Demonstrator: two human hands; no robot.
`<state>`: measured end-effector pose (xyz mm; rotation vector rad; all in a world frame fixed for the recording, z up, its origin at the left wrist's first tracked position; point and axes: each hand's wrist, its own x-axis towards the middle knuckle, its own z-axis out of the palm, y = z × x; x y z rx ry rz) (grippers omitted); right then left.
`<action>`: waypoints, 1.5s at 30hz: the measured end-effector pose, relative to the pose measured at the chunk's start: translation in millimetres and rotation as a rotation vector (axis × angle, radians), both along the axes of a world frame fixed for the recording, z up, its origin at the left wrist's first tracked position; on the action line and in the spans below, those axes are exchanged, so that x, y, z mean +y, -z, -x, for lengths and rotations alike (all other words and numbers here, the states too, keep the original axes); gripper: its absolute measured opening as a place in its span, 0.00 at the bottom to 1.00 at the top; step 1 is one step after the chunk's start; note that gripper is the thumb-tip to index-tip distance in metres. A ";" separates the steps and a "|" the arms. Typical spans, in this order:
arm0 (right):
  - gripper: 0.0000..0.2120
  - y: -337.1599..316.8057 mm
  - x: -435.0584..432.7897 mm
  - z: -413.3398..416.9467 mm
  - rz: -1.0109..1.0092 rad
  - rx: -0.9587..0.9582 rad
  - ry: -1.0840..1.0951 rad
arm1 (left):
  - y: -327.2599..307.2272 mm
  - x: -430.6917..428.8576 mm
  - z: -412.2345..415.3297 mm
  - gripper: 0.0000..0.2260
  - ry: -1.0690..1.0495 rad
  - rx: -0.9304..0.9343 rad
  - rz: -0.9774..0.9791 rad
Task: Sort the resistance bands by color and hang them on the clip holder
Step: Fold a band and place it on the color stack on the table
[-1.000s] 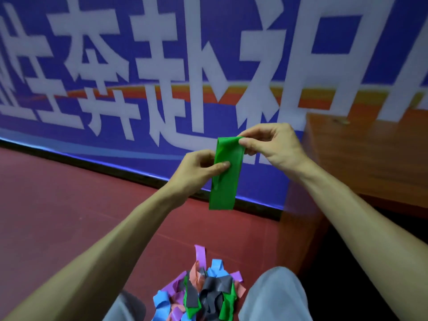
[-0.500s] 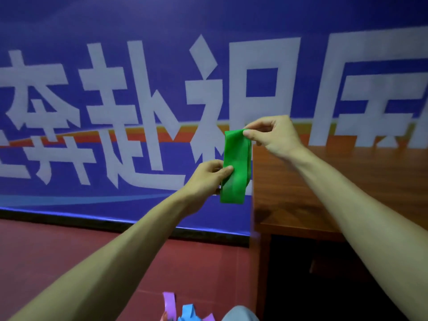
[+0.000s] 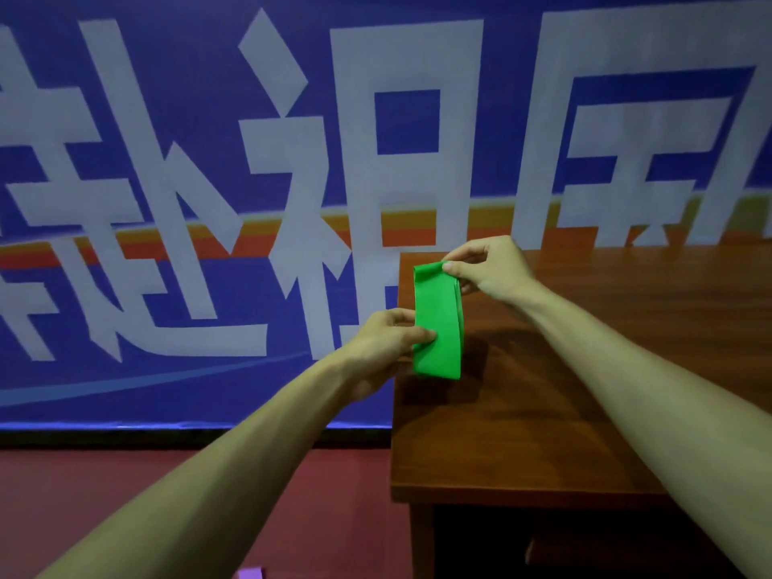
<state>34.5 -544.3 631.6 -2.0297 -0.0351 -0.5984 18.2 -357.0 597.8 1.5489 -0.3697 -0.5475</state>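
blue banner [image 3: 188, 56] with big white characters filling upper frame | orange-yellow stripe [image 3: 409, 231] running across banner middle | brown wooden table [image 3: 522, 432] standing at right, against banner | red floor [image 3: 104, 495] showing lower left

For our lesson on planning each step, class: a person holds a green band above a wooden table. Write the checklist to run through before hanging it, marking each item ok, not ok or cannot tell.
1. Top grip: the right hand pinches the top edge of the green band: ok.
2. Lower grip: the left hand pinches its lower left edge: ok.
3. Band hangs straight and untangled: ok.
4. Clip holder in sight: not ok, none shows.
5. Free clip for green: cannot tell.
6. Other bands left to sort: cannot tell; only a purple band shows at the bottom edge.
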 end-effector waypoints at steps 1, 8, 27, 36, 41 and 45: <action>0.03 5.3 -6.0 -10.0 0.014 0.017 0.011 | 1.4 -4.8 -6.2 0.13 0.012 -0.007 -0.019; 0.04 45.5 -26.3 -52.6 0.083 0.115 0.085 | 16.8 -31.0 -38.9 0.14 -0.002 -0.296 -0.406; 0.08 62.4 -21.4 -67.0 0.342 0.253 0.247 | 27.7 -26.6 -60.1 0.11 -0.182 -0.633 -0.566; 0.08 22.7 22.3 -16.2 0.429 0.205 0.195 | 2.8 31.1 -21.5 0.09 -0.136 -0.544 -0.451; 0.08 7.2 94.9 15.0 0.508 0.147 -0.031 | -1.7 100.4 5.5 0.08 -0.140 -0.508 -0.445; 0.09 17.3 162.3 28.9 0.677 0.202 -0.183 | 14.6 168.8 24.7 0.06 -0.208 -0.462 -0.454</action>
